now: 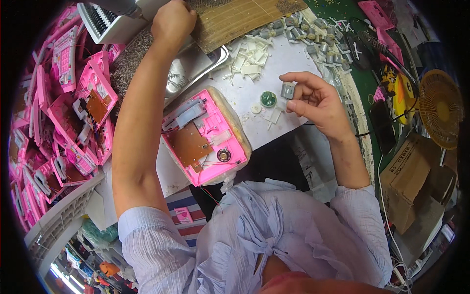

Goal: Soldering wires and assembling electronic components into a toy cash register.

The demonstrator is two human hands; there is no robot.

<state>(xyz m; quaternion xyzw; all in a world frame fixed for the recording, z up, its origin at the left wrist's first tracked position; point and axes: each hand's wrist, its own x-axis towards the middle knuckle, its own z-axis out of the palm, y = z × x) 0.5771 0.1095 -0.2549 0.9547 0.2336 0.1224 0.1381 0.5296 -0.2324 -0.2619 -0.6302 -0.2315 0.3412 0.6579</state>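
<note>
Between the thumb and fingers of my right hand (313,100) is a small grey motor (288,90), held above the worktable. My left hand (174,22) reaches to the far edge with its fingers curled; what it holds, if anything, is hidden. Beside it, a dark tool with a pointed metal tip (134,11) shows at the top edge. Below my hands, an open pink plastic case (215,117) rests on a padded block. Inside are a brown circuit board (186,147), a grey part (190,115) and a round speaker (223,155).
Pink cases (73,112) with wires are heaped at left. Loose screws (134,61) lie near a metal tray (208,63). White plastic parts (252,59) and grey motors (323,41) are piled at the back. A small green-filled pot (268,99) and cardboard box (411,181) stand right.
</note>
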